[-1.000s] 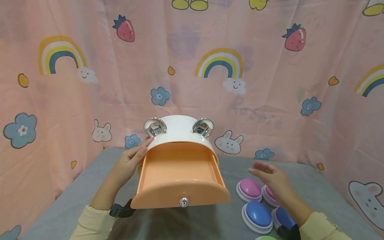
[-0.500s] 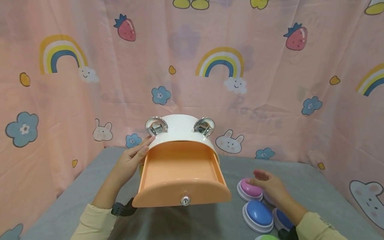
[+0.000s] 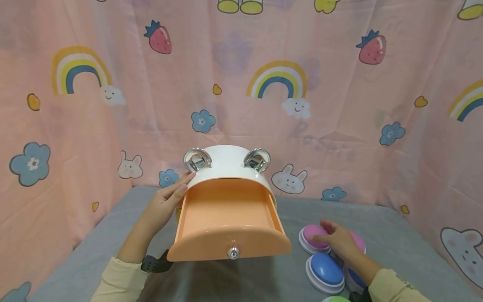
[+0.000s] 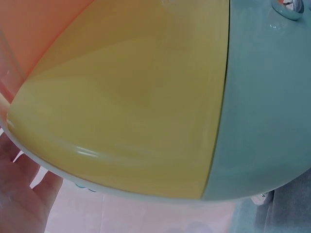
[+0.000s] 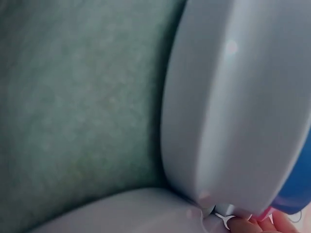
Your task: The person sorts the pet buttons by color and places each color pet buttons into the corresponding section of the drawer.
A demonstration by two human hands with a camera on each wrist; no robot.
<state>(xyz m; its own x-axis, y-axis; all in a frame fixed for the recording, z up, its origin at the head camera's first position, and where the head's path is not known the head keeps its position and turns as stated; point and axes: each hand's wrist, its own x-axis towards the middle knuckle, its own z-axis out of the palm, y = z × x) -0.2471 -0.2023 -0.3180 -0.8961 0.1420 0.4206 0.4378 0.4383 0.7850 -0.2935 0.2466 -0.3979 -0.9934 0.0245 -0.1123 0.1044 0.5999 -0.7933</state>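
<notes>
A white rounded drawer box [image 3: 226, 161] with two silver loops stands in the middle, its orange drawer [image 3: 230, 247] pulled out and bare inside. My left hand [image 3: 166, 205] rests along the box's left side with fingers extended. In the left wrist view that hand [image 4: 24, 194] lies behind the rim, beside a yellow panel [image 4: 131, 107] and a teal panel [image 4: 262, 97]. At right, my right hand [image 3: 341, 243] is over a pink dome button [image 3: 311, 235] with a white base, thumb across its top. The right wrist view catches only some fingers [image 5: 262, 224] at the bottom edge.
Near the right hand are another pink button [image 3: 359, 241], a blue button [image 3: 327, 268], a partly covered blue button [image 3: 356, 280] and a green button [image 3: 337, 299] cut off by the frame. A pink patterned curtain [image 3: 339, 92] surrounds the grey table [image 3: 294, 214].
My right hand has come down from above the buttons onto the pink one. The left hand, the box and the pulled-out drawer have stayed put.
</notes>
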